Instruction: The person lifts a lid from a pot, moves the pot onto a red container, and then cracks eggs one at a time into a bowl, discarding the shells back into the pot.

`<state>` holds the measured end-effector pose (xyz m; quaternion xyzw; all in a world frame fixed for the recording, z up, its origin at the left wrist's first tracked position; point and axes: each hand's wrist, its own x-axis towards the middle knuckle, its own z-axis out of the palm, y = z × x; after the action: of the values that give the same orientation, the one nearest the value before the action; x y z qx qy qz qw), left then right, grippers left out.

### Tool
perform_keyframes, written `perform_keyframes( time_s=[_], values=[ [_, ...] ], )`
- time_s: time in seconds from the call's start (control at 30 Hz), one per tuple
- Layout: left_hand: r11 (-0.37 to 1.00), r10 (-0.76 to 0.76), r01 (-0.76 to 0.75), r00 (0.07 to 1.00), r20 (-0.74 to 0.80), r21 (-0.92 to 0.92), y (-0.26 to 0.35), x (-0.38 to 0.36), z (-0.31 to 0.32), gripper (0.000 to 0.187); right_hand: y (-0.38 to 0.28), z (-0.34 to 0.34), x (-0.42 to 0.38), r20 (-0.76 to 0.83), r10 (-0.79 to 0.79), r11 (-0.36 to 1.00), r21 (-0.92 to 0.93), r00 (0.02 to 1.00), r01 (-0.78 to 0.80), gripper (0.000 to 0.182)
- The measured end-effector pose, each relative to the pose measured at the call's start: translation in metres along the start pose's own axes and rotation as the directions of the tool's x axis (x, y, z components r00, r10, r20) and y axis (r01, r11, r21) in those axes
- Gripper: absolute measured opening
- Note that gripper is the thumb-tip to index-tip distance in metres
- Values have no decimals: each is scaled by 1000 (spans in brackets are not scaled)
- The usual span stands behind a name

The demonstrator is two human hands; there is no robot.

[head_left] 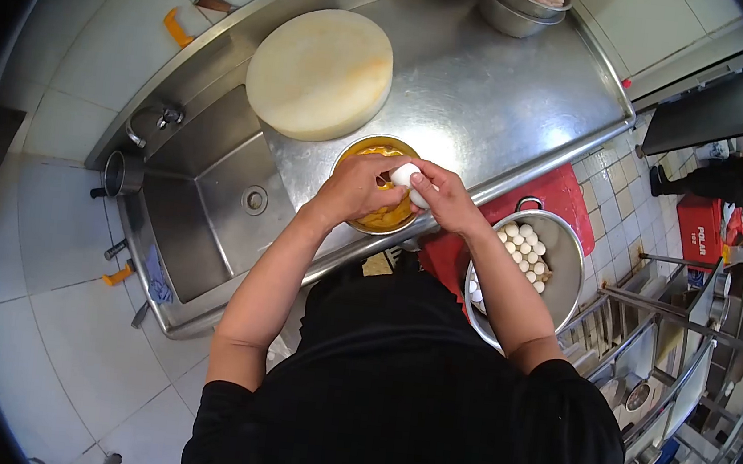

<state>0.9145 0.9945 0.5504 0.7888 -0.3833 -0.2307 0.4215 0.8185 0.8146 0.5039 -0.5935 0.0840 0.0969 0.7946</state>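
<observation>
Black shirt (pixel 410 388) fills the bottom of the view, arms stretched out to the counter's (pixel 492 92) near edge. Both hands meet on one white egg (pixel 406 174): left hand (pixel 360 188) and right hand (pixel 446 199) pinch it between fingertips, right over the yellow bowl (pixel 357 152), so whatever drops likely lands inside. Pot (pixel 565 268) of eggs sits just right, within easy reach. Round board (pixel 320 73) lies behind, sink (pixel 213 208) at the left end.

Only one label reads — "POLAR" on the red cooler box (pixel 701 230).
</observation>
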Motion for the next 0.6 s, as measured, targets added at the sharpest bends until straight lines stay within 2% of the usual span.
perform_keyframes(
  time_s=[0.03, 0.07, 0.1, 0.17, 0.2, 0.27, 0.4, 0.47, 0.5, 0.57, 0.6],
  values=[
    [994, 66, -61, 996, -52, 94, -1, -2, -2, 49, 1, 1, 3, 31, -27, 996, -82, 999, 29, 38],
    [994, 62, -56, 996, -61, 95, -3, -4, -2, 49, 2, 3, 5, 65, -52, 985, -162, 997, 61, 37],
    [999, 15, -11, 997, -77, 41, -4, -6, -2, 48, 4, 5, 7, 74, -48, 985, -164, 996, 60, 37],
    [999, -38, 37, 995, -96, -15, -7, -9, 0, 47, 7, 12, 11, 44, -200, 930, -305, 979, 204, 36],
    [997, -66, 59, 990, -124, -53, -9, -10, 2, 47, 8, 15, 12, 51, -195, 931, -305, 979, 202, 36],
    [992, -95, 81, 983, -157, -95, -16, -11, 5, 46, 9, 17, 15, 60, -309, 853, -423, 949, 305, 36],
    [992, -125, 118, 974, -187, -52, -21, -11, 3, 44, 9, 20, 14, 21, -222, 839, -506, 975, 202, 37],
    [992, -125, 123, 975, -183, -18, -21, -11, 1, 43, 12, 17, 15, 75, -375, 708, -621, 924, 337, 38],
    [995, -96, 99, 979, -180, 4, -23, -11, 0, 42, 13, 15, 16, 74, -374, 707, -622, 924, 336, 38],
    [997, -67, 72, 983, -172, 27, -31, -12, 2, 41, 11, 12, 14, 146, -400, 513, -782, 905, 353, 39],
    [997, 24, -7, 979, -201, 83, -38, -12, 5, 41, 9, 11, 12, 144, -400, 513, -783, 905, 352, 39]
  ],
)
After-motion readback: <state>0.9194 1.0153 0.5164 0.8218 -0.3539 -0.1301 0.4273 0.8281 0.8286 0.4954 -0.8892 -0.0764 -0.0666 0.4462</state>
